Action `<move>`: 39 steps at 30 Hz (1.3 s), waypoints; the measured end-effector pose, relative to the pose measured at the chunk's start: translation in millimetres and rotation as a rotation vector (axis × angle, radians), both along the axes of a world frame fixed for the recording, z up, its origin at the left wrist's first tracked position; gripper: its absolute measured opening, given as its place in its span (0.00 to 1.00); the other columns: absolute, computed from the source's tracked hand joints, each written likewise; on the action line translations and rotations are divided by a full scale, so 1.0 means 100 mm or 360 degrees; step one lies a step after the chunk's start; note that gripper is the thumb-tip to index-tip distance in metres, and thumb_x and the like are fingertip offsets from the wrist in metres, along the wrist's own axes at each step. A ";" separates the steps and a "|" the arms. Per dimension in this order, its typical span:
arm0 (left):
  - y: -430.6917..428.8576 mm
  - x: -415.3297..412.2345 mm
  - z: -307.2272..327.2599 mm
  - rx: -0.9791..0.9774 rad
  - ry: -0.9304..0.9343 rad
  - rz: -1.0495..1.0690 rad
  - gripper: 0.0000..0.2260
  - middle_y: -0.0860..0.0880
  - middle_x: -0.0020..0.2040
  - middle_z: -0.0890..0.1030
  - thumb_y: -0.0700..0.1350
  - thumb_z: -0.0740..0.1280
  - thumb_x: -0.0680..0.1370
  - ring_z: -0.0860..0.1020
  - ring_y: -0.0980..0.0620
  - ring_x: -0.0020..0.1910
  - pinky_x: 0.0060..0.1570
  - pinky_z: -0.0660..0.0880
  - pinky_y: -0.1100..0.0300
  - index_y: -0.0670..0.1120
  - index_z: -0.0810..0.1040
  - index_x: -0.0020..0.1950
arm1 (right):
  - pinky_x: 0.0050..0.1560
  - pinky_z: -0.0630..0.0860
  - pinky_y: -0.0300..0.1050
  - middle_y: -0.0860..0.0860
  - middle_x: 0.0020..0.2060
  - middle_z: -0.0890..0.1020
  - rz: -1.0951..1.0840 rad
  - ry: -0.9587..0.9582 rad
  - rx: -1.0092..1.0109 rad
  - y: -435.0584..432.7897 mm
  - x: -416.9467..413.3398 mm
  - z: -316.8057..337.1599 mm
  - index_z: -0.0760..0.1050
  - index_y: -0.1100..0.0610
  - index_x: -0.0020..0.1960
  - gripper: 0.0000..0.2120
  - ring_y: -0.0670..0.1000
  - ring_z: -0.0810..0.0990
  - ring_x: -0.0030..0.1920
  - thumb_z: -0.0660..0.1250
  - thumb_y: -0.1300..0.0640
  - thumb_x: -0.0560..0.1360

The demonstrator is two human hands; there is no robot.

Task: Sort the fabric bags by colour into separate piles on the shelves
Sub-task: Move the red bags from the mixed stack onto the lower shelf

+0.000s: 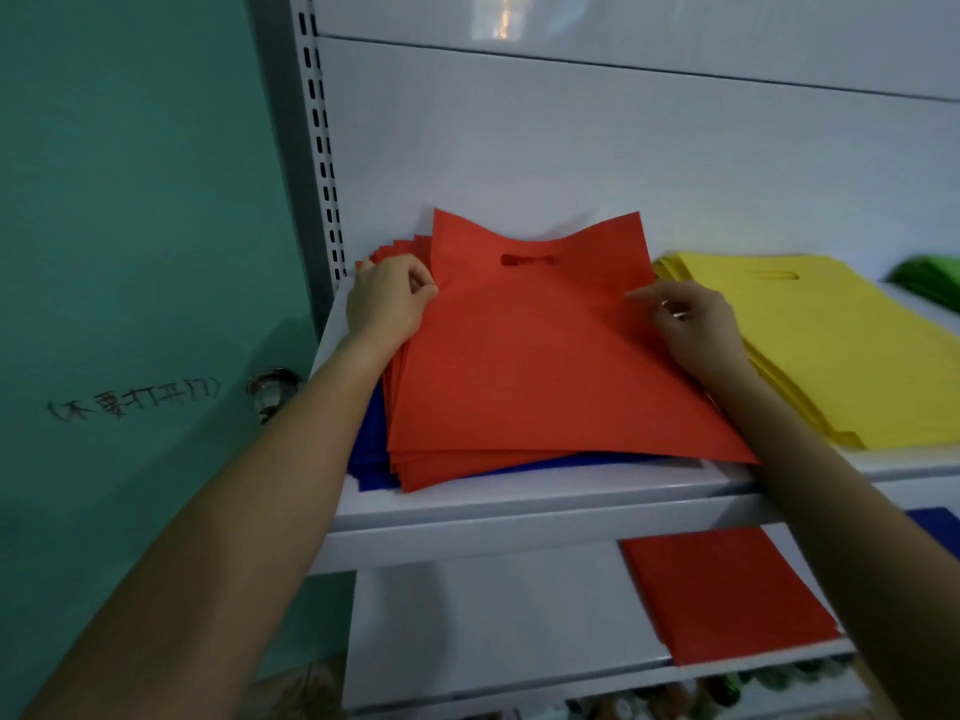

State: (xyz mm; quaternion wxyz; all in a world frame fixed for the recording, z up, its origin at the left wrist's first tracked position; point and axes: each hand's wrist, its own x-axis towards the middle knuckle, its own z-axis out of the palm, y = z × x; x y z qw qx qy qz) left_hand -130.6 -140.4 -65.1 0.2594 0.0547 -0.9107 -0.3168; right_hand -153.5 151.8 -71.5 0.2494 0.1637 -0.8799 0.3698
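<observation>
Bare forearms [234, 511], thin ring [666, 304] on right hand [696, 324]

The red bags [545, 366] and yellow bags [841, 350] look like matt, non-woven cloth (thin, faintly grainy). The shelf [519, 511] is smooth white painted metal; its back panel [571, 148] is glossier, catching reflections. The door knob [270, 389] is shiny metal.

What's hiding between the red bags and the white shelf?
Blue bags: in the head view they peek out beneath the red bags, lying on the white shelf.
</observation>
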 end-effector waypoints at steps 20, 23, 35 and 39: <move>1.49 1.06 0.20 -0.0180 0.0295 -0.1119 0.19 0.42 0.62 0.75 0.35 0.64 0.73 0.75 0.45 0.52 0.53 0.65 0.68 0.41 0.74 0.64 | 0.43 0.64 0.21 0.50 0.55 0.69 -0.0730 -0.0050 -0.0384 1.03 2.37 -0.58 0.67 0.59 0.68 0.27 0.40 0.69 0.44 0.60 0.59 0.70; 1.85 1.23 -0.04 -0.0241 0.0158 -0.1320 0.21 0.42 0.63 0.72 0.34 0.63 0.73 0.74 0.47 0.52 0.51 0.62 0.72 0.41 0.71 0.66 | 0.48 0.60 0.17 0.53 0.60 0.66 -0.0835 -0.0142 -0.0417 1.27 2.70 -0.84 0.64 0.62 0.70 0.29 0.44 0.66 0.57 0.60 0.61 0.68; 3.05 1.70 -1.28 -0.0089 -0.0197 -0.1339 0.12 0.39 0.53 0.78 0.31 0.66 0.72 0.74 0.50 0.43 0.44 0.65 0.72 0.38 0.79 0.55 | 0.46 0.66 0.32 0.52 0.53 0.78 -0.1045 -0.0592 -0.0520 2.31 3.49 -1.91 0.78 0.57 0.56 0.12 0.45 0.73 0.50 0.63 0.66 0.75; 3.39 1.84 -1.79 -0.0037 -0.0383 -0.1280 0.12 0.40 0.52 0.78 0.32 0.66 0.72 0.78 0.43 0.44 0.50 0.72 0.61 0.38 0.80 0.54 | 0.42 0.64 0.20 0.49 0.49 0.75 -0.0984 -0.0775 -0.0469 2.59 3.63 -2.16 0.78 0.60 0.57 0.13 0.44 0.72 0.50 0.62 0.67 0.75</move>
